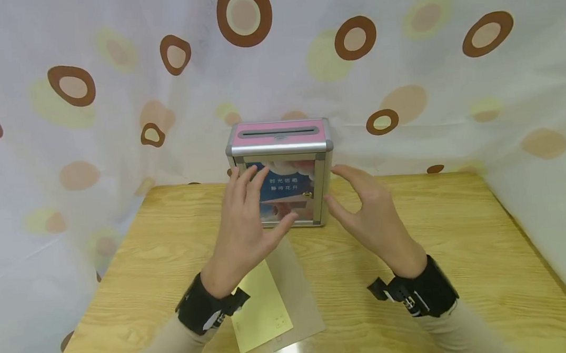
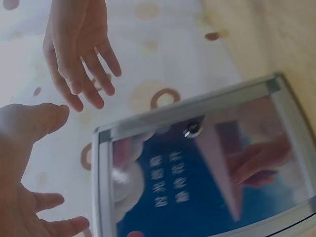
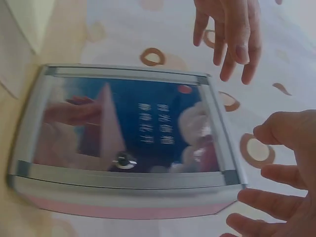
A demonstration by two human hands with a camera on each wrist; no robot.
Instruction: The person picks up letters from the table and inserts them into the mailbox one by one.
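From my remote seat I saw a pink-and-silver slotted box [image 1: 285, 174] standing upright, central on the far part of a wooden surface [image 1: 456, 242]. The left hand [image 1: 244, 223] was in front of its left part, fingers and thumb spread wide, holding nothing. The right hand [image 1: 372, 214] was by its right edge, thumb well apart from fingers, also empty; I couldn't tell whether it touched. Nearer, left of centre, a yellow sheet [image 1: 262, 309] overlapped a tan sheet [image 1: 303, 307].
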